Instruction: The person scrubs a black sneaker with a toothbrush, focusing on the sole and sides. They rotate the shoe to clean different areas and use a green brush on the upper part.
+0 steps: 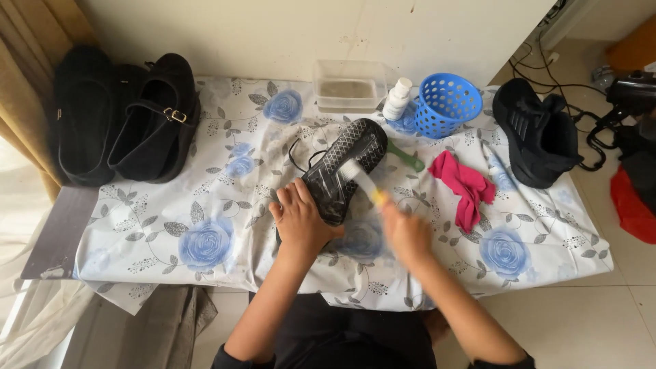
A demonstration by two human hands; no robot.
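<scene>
A black sneaker (345, 164) lies sole-up on the floral tablecloth (205, 205), its patterned sole facing me. My left hand (301, 220) presses down on the heel end and holds it steady. My right hand (404, 232), blurred by motion, grips a small brush with a white and yellow handle (365, 183), whose bristle end rests on the sole. A black lace (295, 156) trails from the shoe to the left.
The second black sneaker (540, 133) sits at the right end. A pink cloth (465, 183), a green-handled tool (408, 158), a blue perforated basket (447, 104), a white bottle (397, 99) and a clear tub (350, 85) lie behind. Black strap shoes (126, 116) sit at left.
</scene>
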